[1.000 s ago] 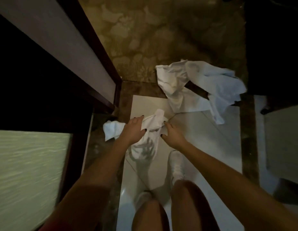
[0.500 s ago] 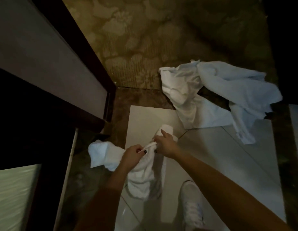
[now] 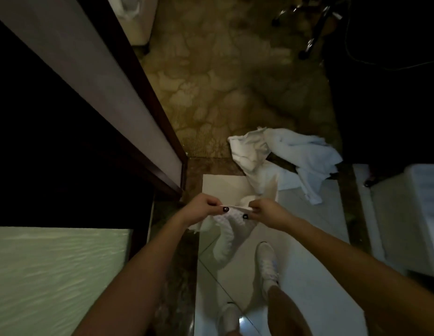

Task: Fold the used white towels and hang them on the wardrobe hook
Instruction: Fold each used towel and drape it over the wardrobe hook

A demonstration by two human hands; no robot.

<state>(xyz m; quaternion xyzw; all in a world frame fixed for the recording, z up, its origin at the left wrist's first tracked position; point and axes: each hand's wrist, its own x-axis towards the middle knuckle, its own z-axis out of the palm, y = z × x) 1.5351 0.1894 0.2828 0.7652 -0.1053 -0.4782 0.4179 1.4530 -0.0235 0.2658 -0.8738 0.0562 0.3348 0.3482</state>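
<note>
A small white waffle-textured towel (image 3: 226,235) hangs in the air over the pale floor tiles. My left hand (image 3: 203,209) pinches its top edge on the left, and my right hand (image 3: 265,210) pinches the same edge a short way to the right. The rest of the cloth droops down in a bunch below my hands. A heap of larger white towels (image 3: 280,163) lies crumpled on the floor beyond my hands, partly on the carpet and partly on the tiles. No hook shows in this view.
A dark-framed door or wardrobe panel (image 3: 128,103) runs along the left, with a frosted glass pane (image 3: 58,275) below it. Patterned carpet (image 3: 218,76) lies ahead. A white unit (image 3: 405,214) stands at right. My white shoes (image 3: 267,263) stand on the tiles.
The small towel has been lifted off the floor. Both hands have shifted to pinch its top edge side by side. The view has risen and pulled back.
</note>
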